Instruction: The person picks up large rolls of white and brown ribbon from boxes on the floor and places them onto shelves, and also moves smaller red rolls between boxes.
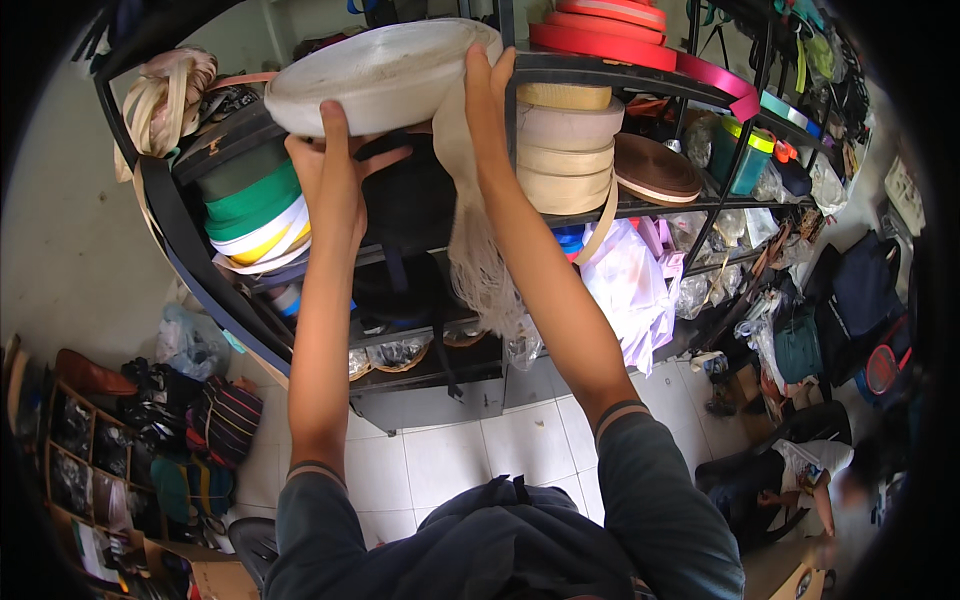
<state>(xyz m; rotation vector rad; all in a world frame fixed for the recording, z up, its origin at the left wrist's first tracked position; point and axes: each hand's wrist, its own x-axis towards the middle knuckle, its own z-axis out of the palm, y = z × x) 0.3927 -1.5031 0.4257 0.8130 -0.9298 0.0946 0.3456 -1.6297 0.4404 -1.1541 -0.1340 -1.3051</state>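
Both my hands are raised and hold a large cream roll of webbing tape [375, 70] at the top of a black metal shelf rack [590, 72]. My left hand [335, 175] grips the roll's near left edge from below. My right hand [487, 100] grips its right edge, fingers over the rim. A frayed cream tail of tape [480, 260] hangs down from the roll between my forearms.
The rack holds green, white and yellow rolls [255, 215], beige rolls [565, 145], a brown roll [655, 170] and red rolls [605, 30]. Plastic bags [630, 280] fill lower shelves. Bags [215, 420] lie on the white tile floor. A seated person [800, 480] is at lower right.
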